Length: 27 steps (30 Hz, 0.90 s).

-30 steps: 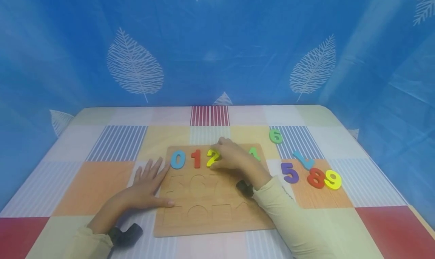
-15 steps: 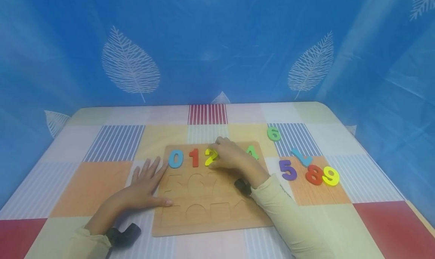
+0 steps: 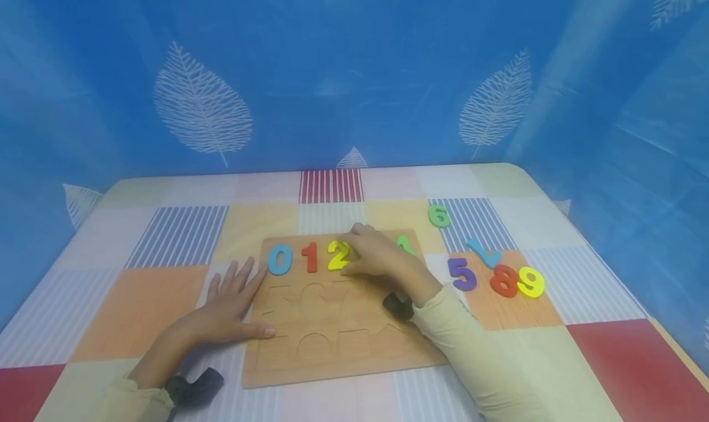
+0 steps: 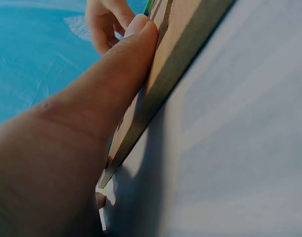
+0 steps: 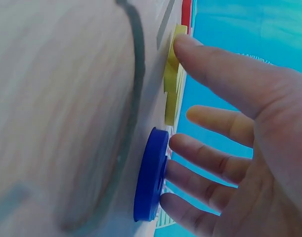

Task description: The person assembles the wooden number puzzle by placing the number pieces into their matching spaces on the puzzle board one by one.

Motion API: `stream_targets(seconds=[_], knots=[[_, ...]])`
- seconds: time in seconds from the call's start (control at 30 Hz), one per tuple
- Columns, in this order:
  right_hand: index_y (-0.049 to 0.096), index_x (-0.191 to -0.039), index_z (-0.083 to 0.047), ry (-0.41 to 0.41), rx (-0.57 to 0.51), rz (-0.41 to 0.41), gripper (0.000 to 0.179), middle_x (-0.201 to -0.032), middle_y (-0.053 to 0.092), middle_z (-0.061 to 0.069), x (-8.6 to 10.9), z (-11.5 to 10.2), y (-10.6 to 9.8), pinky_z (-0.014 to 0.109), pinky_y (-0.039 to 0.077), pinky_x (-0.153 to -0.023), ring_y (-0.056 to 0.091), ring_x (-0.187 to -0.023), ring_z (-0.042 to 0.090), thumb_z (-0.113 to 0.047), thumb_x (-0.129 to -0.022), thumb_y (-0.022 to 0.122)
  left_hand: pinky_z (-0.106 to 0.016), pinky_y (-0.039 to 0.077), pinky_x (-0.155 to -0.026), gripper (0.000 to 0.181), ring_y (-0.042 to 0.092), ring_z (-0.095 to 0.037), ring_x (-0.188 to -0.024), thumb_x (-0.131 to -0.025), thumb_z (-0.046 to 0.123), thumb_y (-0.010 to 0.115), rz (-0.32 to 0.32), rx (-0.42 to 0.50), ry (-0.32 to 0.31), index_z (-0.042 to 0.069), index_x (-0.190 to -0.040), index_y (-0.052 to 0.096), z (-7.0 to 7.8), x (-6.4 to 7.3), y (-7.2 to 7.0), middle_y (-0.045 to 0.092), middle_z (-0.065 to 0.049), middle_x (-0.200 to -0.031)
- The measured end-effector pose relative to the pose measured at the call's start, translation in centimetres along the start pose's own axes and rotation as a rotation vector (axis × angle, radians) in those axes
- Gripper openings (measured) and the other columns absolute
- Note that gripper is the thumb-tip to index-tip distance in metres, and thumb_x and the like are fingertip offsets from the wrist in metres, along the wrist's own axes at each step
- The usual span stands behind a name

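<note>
A wooden number board [image 3: 310, 360] lies on the patterned cloth. Along its top row sit a blue 0 [image 3: 279, 259], a red 1 [image 3: 309, 258], a yellow 2 [image 3: 336, 256] and a partly covered green 4 [image 3: 405, 245]. My right hand [image 3: 379, 256] is over that row, thumb touching the 2, the other fingers loosely extended. Under them, in the right wrist view, is a dark blue piece [image 5: 150, 177], hidden from the head view. My left hand [image 3: 227, 308] rests spread at the board's left edge, its thumb on the wood.
Right of the board lie a purple 5 [image 3: 462, 274], a blue 7 [image 3: 484, 253], a red 8 [image 3: 504, 280] and a yellow 9 [image 3: 530, 282]. A green 6 [image 3: 439, 216] is farther back. A blue leaf-print curtain [image 3: 354, 71] hangs behind the table.
My right hand has drawn slightly right relative to the board, uncovering more of the 2. My left hand stays at the board's edge. The whole head view has shifted a little.
</note>
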State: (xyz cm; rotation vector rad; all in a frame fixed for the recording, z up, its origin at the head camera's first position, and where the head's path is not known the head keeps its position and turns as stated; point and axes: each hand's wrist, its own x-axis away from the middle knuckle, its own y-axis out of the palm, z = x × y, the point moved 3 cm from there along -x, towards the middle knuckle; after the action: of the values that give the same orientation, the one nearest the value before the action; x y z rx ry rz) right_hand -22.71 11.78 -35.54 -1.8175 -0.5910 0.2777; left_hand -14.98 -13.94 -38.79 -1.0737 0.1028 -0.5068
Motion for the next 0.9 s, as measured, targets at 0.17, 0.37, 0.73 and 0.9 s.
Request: stream_targets(seconds=[0.17, 0.37, 0.73, 0.9], knots=[[0.051, -0.13, -0.014, -0.026, 0.004, 0.029, 0.062, -0.098, 0.05, 0.0, 0.2, 0.3, 0.1, 0.024, 0.041, -0.069, 0.044, -0.083, 0.013, -0.033, -0.074, 0.073, -0.064, -0.016, -0.101, 0.11, -0.015, -0.049, -0.134, -0.068, 0.064, 0.064, 0.002, -0.011, -0.01, 0.005, -0.146, 0.013, -0.4, 0.0, 0.3, -0.005, -0.026, -0.15], [0.052, -0.129, -0.013, -0.045, -0.024, 0.075, 0.06, -0.094, 0.05, 0.002, 1.0, 1.0, 0.0, 0.025, 0.042, -0.068, 0.045, -0.08, 0.013, -0.031, -0.076, 0.072, -0.065, -0.015, -0.101, 0.109, -0.015, -0.049, -0.134, -0.069, 0.063, 0.064, 0.005, -0.017, 0.006, 0.005, -0.146, 0.012, -0.3, -0.2, 0.4, -0.005, -0.027, -0.15], [0.05, -0.131, -0.016, -0.007, -0.06, 0.152, 0.059, -0.114, 0.053, 0.007, 6.1, 5.8, -0.9, 0.039, 0.044, -0.085, 0.047, -0.101, 0.021, -0.035, -0.078, 0.07, -0.065, -0.015, -0.101, 0.111, -0.014, -0.05, -0.134, -0.068, 0.064, 0.064, 0.0, -0.017, -0.002, 0.006, -0.146, 0.011, -0.1, -0.2, 0.3, -0.005, -0.027, -0.15], [0.051, -0.129, -0.008, 0.029, 0.004, 0.162, 0.07, -0.112, 0.053, 0.008, 8.2, 8.7, -1.2, 0.039, 0.044, -0.083, 0.048, -0.099, 0.022, -0.045, -0.073, 0.072, -0.065, -0.015, -0.101, 0.11, -0.014, -0.05, -0.134, -0.068, 0.062, 0.065, 0.004, -0.006, 0.003, 0.006, -0.146, 0.011, 0.0, 0.0, 0.1, -0.005, -0.027, -0.15]])
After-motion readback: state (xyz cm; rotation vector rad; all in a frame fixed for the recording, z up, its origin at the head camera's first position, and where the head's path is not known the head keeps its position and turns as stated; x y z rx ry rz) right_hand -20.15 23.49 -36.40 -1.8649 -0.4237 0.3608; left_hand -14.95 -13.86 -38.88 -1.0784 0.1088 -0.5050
